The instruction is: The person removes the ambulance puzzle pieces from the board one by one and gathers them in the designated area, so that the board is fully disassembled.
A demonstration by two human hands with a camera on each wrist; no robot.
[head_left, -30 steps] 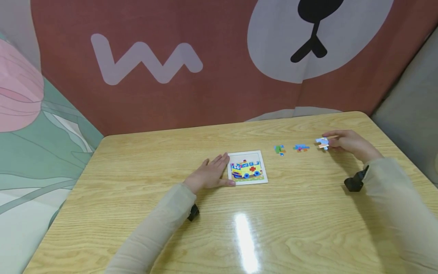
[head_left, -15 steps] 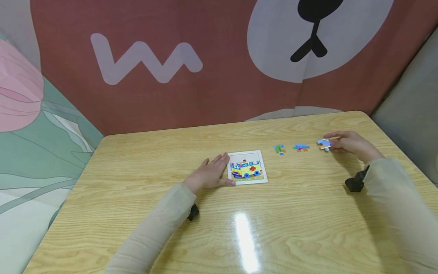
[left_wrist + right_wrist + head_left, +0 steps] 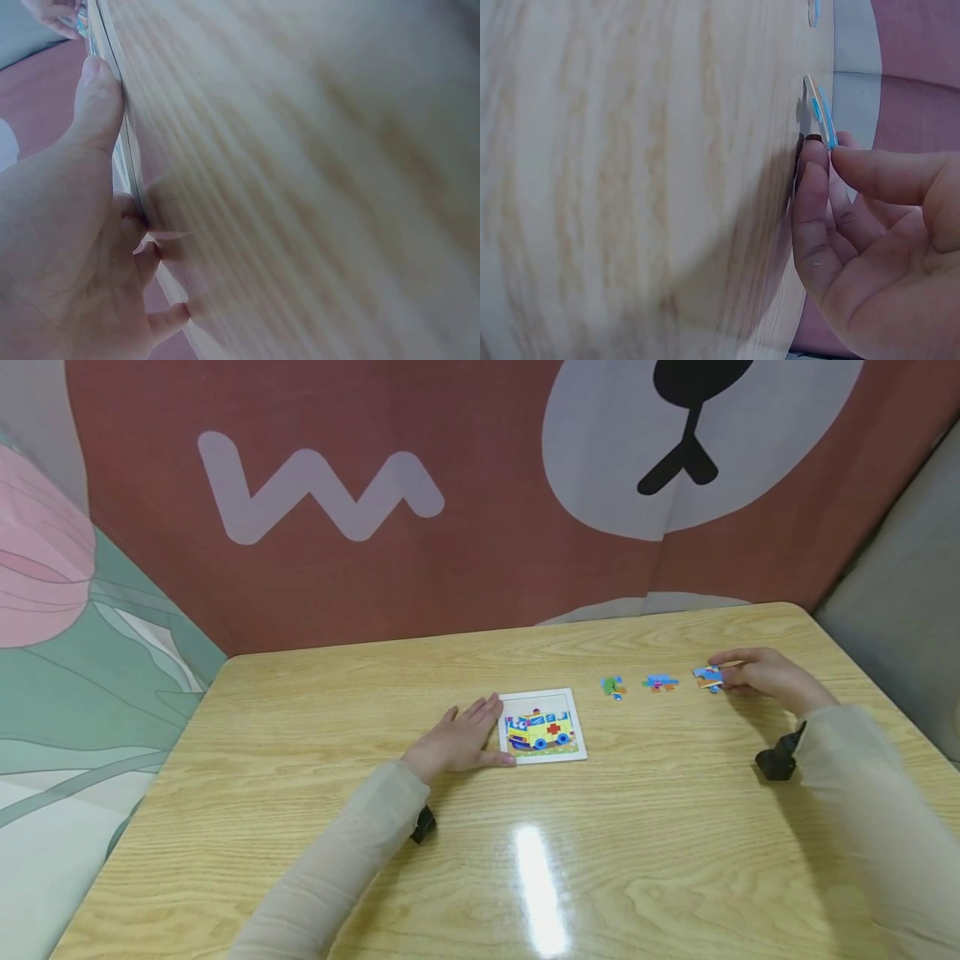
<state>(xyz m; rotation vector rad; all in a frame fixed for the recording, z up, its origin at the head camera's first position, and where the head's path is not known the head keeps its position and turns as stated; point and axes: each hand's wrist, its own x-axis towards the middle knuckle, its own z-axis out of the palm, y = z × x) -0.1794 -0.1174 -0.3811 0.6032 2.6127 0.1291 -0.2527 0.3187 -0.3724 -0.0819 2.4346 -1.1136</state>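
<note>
A white-framed jigsaw puzzle tray (image 3: pixel 543 692) lies on the table, its lower part filled with a yellow ambulance picture and its upper part bare white. My left hand (image 3: pixel 459 742) rests along the tray's left edge, fingers spread and straight, thumb at the lower left corner. In the left wrist view the thumb (image 3: pixel 100 101) lies against the tray's side. To the far right my right hand (image 3: pixel 768 677) pinches a blue and orange puzzle piece (image 3: pixel 708 677) between thumb and fingertips. The right wrist view shows this puzzle piece (image 3: pixel 824 118) edge-on, tilted close over the table.
Two loose puzzle pieces lie between the tray and my right hand: a green one (image 3: pixel 612 686) and a blue-pink one (image 3: pixel 661 682). The wooden table (image 3: pixel 300 718) ends at a red-brown printed wall covering (image 3: pixel 487 568) behind. A grey surface (image 3: pixel 900 535) borders its right side.
The puzzle piece in my right hand has tilted, its face going from pale and glaring to deeper blue and orange. My left hand and the tray have stayed put.
</note>
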